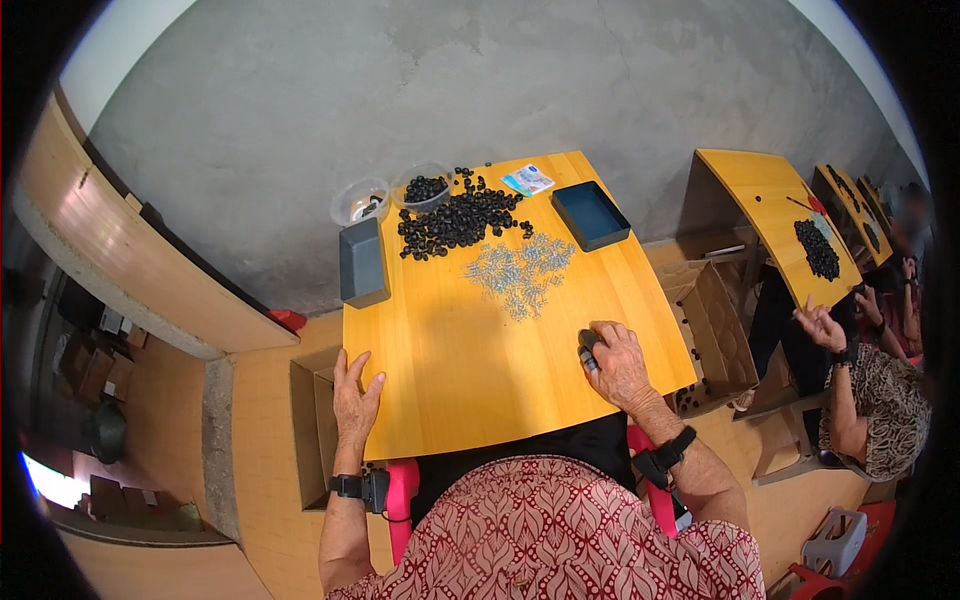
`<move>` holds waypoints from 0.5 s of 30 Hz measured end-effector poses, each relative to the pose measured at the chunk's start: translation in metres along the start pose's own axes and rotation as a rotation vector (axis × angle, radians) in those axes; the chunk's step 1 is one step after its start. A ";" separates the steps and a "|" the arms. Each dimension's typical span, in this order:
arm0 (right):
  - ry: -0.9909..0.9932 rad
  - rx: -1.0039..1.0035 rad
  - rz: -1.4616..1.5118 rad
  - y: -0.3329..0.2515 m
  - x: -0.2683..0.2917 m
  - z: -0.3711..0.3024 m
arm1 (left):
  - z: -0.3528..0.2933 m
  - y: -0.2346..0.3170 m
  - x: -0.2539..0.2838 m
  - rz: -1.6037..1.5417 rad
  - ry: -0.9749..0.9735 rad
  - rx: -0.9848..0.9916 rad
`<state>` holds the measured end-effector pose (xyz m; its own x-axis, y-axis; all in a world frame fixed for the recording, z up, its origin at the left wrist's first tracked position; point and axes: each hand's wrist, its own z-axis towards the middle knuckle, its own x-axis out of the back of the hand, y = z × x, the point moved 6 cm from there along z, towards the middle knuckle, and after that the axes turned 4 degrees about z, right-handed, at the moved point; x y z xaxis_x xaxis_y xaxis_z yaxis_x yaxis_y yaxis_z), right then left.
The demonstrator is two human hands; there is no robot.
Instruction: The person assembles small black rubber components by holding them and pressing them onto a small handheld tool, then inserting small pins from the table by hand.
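Observation:
My left hand rests at the left edge of the yellow wooden table, fingers apart and nothing in it. Toward the table's right side lies my right hand, its fingers bent together. Something dark shows at its thumb and index finger; whether this is finger covers or a held piece I cannot make out. Ahead of both hands spreads a pile of small silver metal pieces, screw-like in shape. Behind it is a heap of small black round parts.
At the back left stand two clear round tubs, one with black parts, and a grey bin. A dark blue tray and a small packet lie at the back right. Cardboard boxes flank the table; people work at tables on the right.

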<state>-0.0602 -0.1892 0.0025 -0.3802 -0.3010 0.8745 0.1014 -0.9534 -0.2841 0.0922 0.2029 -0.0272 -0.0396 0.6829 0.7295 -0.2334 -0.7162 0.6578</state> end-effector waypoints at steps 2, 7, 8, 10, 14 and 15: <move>-0.001 0.000 -0.005 -0.001 0.001 0.001 | 0.001 0.000 0.001 0.024 0.002 -0.016; 0.022 0.006 -0.001 -0.001 0.000 -0.001 | 0.002 -0.002 -0.001 0.039 0.007 -0.036; 0.032 0.010 0.012 -0.003 0.000 -0.001 | 0.000 -0.003 0.000 0.038 0.001 -0.032; 0.036 0.018 0.017 -0.005 0.004 0.001 | 0.000 -0.003 0.001 0.051 0.005 -0.030; 0.056 0.017 0.026 -0.004 0.004 0.000 | -0.001 0.002 0.003 0.033 0.002 -0.006; 0.058 0.015 0.033 -0.003 0.004 0.001 | -0.001 0.002 0.002 0.033 0.003 -0.008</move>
<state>-0.0610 -0.1872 0.0075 -0.4289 -0.3310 0.8405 0.1286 -0.9434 -0.3058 0.0906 0.2028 -0.0241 -0.0499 0.6593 0.7502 -0.2397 -0.7371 0.6318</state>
